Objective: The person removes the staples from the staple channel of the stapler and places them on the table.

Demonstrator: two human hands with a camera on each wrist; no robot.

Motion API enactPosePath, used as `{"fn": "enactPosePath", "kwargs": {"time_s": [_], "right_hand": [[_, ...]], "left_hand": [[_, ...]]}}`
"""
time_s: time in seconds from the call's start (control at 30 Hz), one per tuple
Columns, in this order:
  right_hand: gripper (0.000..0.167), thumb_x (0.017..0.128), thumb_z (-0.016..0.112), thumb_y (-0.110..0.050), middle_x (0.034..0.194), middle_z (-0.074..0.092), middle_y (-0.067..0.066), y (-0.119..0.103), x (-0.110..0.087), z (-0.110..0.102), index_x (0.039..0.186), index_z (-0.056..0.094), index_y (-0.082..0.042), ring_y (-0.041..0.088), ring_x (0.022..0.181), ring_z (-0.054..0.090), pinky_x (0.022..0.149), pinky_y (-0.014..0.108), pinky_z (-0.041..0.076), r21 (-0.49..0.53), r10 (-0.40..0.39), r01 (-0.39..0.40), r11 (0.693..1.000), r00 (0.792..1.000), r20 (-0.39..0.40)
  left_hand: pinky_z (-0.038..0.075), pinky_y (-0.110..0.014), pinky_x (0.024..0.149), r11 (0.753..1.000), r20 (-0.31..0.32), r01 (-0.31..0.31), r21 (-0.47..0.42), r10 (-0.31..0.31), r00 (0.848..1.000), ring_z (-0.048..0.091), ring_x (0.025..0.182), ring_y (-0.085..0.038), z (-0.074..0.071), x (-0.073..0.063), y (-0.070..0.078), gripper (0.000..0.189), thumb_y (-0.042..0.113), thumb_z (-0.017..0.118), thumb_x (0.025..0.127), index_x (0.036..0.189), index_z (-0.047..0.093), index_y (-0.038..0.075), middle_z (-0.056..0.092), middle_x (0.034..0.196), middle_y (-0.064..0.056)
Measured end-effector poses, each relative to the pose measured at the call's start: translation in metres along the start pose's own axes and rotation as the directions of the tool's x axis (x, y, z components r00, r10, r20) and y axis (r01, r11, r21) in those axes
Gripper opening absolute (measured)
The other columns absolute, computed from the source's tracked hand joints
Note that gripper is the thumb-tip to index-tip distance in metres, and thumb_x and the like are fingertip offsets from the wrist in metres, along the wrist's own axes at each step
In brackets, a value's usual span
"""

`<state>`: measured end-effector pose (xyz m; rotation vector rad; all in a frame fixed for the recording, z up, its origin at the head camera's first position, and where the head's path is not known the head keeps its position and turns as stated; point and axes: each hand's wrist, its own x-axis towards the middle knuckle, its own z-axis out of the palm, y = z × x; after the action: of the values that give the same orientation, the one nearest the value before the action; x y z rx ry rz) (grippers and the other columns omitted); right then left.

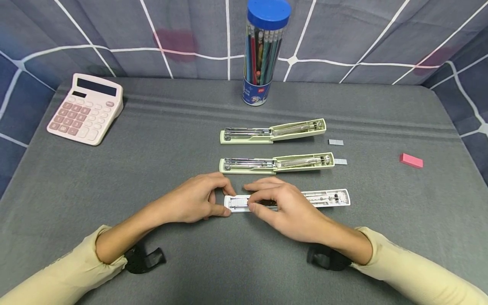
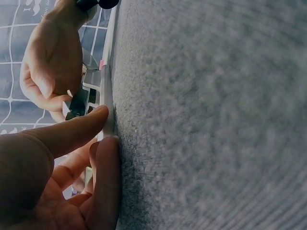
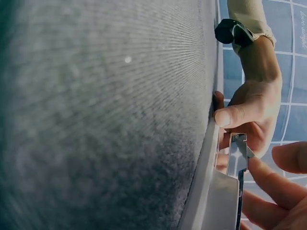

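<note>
A white stapler (image 1: 325, 198) lies opened out flat on the grey table, its metal inside facing up. My left hand (image 1: 194, 197) grips its left end, thumb at the near edge and a finger at the far edge. Over its middle is my right hand (image 1: 291, 209), covering part of the metal channel. In the right wrist view, the right index finger (image 3: 273, 179) touches the metal part, while the thumb stands apart from it. Behind the hands lie two green staplers (image 1: 248, 172) (image 1: 248, 140), both opened out. Staple strips (image 1: 341, 162) (image 1: 336, 142) lie by their right ends.
A pink calculator (image 1: 85, 110) sits at the back left. At the back stands a clear tube of pencils (image 1: 263, 55) with a blue lid. A pink eraser (image 1: 411, 160) lies to the right. Checked cloth (image 1: 202, 29) hangs behind the table.
</note>
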<state>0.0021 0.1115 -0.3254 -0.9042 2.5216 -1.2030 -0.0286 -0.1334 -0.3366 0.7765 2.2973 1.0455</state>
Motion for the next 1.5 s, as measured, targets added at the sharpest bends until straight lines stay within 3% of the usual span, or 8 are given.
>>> {"fn": "enactPosePath", "kwargs": {"time_s": [0.27,0.53,0.67,0.8,0.97,1.2,1.5], "right_hand": [[0.009,0.094,0.068,-0.014,0.125,0.065,0.004,-0.002,0.003,0.003,0.092,0.076,-0.013,0.013,0.12,0.057,0.1,0.038,0.048,0.037,-0.07,0.072,0.997,0.997,-0.045],[0.01,0.093,0.066,-0.008,0.108,0.07,-0.002,-0.005,0.009,0.009,0.094,0.076,-0.01,0.01,0.106,0.062,0.092,0.031,0.052,0.129,-0.152,0.163,0.978,0.984,-0.091],[0.007,0.091,0.068,-0.007,0.099,0.071,-0.003,-0.007,0.012,0.009,0.094,0.073,-0.01,0.009,0.096,0.064,0.086,0.03,0.055,0.161,-0.147,0.161,0.974,0.985,-0.095],[0.013,0.087,0.073,-0.009,0.097,0.069,-0.005,-0.006,0.014,0.009,0.099,0.07,-0.01,0.009,0.092,0.063,0.082,0.03,0.055,0.101,-0.137,0.146,0.984,0.987,-0.09],[0.023,0.082,0.078,-0.01,0.099,0.066,-0.005,-0.005,0.016,0.011,0.103,0.07,-0.01,0.011,0.092,0.057,0.081,0.028,0.049,-0.048,-0.2,0.196,0.979,0.977,-0.071],[0.021,0.084,0.077,-0.008,0.098,0.064,-0.007,-0.007,0.018,0.011,0.104,0.072,-0.011,0.009,0.092,0.052,0.076,0.028,0.046,-0.128,-0.19,0.183,0.975,0.981,-0.044],[0.014,0.086,0.075,-0.006,0.094,0.061,-0.009,-0.009,0.016,0.009,0.1,0.074,-0.009,0.008,0.086,0.054,0.073,0.026,0.048,0.01,-0.137,0.14,0.99,0.982,-0.131]], "left_hand": [[0.049,-0.027,0.055,1.0,0.0,0.002,0.009,-0.002,1.0,0.057,0.06,-0.006,0.001,0.001,0.0,0.024,0.018,0.084,0.079,0.096,0.068,0.019,0.059,0.095,0.006],[0.049,-0.027,0.054,1.0,-0.002,0.003,0.001,-0.003,1.0,0.057,0.06,-0.006,0.001,0.0,0.0,0.024,0.016,0.085,0.079,0.094,0.066,0.019,0.058,0.093,0.007],[0.05,-0.027,0.054,1.0,-0.006,-0.009,-0.007,0.009,1.0,0.057,0.059,-0.007,0.001,0.0,-0.001,0.024,0.016,0.085,0.079,0.094,0.067,0.019,0.058,0.093,0.006],[0.05,-0.027,0.055,1.0,-0.012,-0.018,-0.002,0.018,1.0,0.057,0.059,-0.006,0.001,0.001,-0.001,0.024,0.016,0.085,0.078,0.094,0.066,0.018,0.059,0.093,0.006],[0.05,-0.027,0.055,1.0,-0.01,-0.009,0.006,0.01,1.0,0.057,0.06,-0.006,0.001,0.0,0.0,0.024,0.017,0.085,0.079,0.093,0.065,0.018,0.059,0.093,0.006],[0.049,-0.027,0.055,1.0,-0.006,0.009,0.012,-0.009,1.0,0.057,0.06,-0.006,0.001,0.0,0.0,0.025,0.017,0.085,0.079,0.094,0.065,0.018,0.059,0.094,0.006],[0.049,-0.027,0.055,1.0,-0.006,0.012,0.013,-0.012,1.0,0.057,0.06,-0.006,0.001,-0.001,0.0,0.024,0.017,0.084,0.079,0.094,0.066,0.018,0.059,0.094,0.006]]}}
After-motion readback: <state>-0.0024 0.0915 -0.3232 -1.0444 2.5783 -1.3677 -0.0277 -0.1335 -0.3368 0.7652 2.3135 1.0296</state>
